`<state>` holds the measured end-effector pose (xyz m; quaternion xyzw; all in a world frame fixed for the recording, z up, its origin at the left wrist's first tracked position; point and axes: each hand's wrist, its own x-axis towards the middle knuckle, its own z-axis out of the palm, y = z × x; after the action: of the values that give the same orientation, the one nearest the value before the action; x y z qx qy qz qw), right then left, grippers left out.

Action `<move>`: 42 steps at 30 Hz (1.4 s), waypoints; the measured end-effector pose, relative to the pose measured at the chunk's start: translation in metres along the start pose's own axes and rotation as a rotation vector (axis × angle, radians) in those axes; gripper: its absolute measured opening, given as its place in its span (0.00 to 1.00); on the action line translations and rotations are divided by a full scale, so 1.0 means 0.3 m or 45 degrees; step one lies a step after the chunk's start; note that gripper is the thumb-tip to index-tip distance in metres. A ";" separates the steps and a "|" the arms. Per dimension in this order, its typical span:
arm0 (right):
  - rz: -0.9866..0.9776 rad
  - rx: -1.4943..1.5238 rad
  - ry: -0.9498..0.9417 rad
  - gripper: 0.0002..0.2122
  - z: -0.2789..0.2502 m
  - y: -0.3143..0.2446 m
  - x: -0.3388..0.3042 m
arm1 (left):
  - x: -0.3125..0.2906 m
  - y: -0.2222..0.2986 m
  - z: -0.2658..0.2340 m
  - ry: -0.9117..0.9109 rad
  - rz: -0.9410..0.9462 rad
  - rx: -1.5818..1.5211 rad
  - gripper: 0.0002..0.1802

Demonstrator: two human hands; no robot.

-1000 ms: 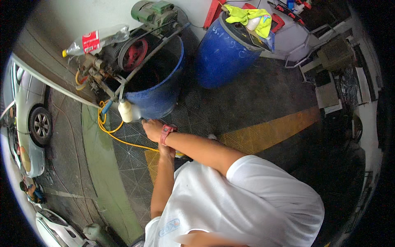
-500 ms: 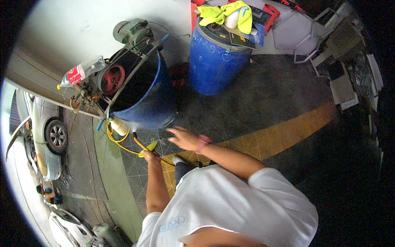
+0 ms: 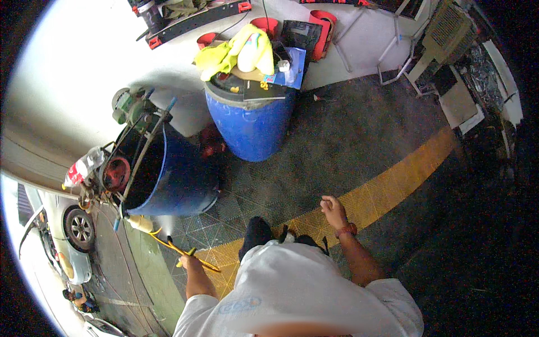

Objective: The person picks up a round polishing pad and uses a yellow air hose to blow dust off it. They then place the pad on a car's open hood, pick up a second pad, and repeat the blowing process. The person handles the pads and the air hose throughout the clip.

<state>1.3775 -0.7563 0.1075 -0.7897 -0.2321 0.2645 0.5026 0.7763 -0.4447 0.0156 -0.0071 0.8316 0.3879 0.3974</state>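
My left hand (image 3: pixel 191 262) is wrapped round a yellow spray gun (image 3: pixel 178 250) with a dark nozzle, and a yellow hose runs beside it. Pale mist hangs over the floor mat just beyond the nozzle. To the right, my right hand (image 3: pixel 334 213) is raised over the yellow strip of the floor, fingers loosely bent and apart, with nothing in it. A red band (image 3: pixel 346 230) circles that wrist. Ahead of the spray gun stands a blue drum (image 3: pixel 185 174) with a motor (image 3: pixel 130 106) and a red pulley wheel (image 3: pixel 117 173) on its frame. A cream bottle (image 3: pixel 140 223) hangs low beside the drum.
Another blue drum (image 3: pixel 250 126) stands farther back, bearing neon-yellow cloths (image 3: pixel 216 62) and other items. A plastic bottle (image 3: pixel 84 167) lies on the motor frame. Cars (image 3: pixel 78 224) and a crouching person (image 3: pixel 81 299) are at left. Panels and metal frames (image 3: pixel 460 101) crowd the right.
My right hand has drawn back and to the right, away from the spray gun, its fingers now more bent. My left hand still holds the gun. The view has shifted, bringing more wall into sight.
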 end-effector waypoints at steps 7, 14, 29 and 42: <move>-0.144 0.238 -0.202 0.17 0.078 -0.493 0.614 | -0.066 -0.103 0.126 0.249 0.141 0.497 0.34; -0.510 0.289 0.019 0.17 0.002 -1.120 1.277 | -0.185 -0.080 0.306 0.451 -0.124 0.286 0.36; -0.522 0.608 0.042 0.19 0.201 -1.906 2.403 | -0.450 -0.069 0.361 0.730 -0.157 -0.010 0.35; -0.480 -0.135 -0.108 0.13 0.310 -1.980 2.907 | -0.700 -0.136 0.410 0.504 -0.175 -0.046 0.27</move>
<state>1.9133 0.0876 0.4579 -0.7459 -0.4102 0.1861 0.4906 1.0135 -0.4555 0.0821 -0.1468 0.8839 0.3657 0.2517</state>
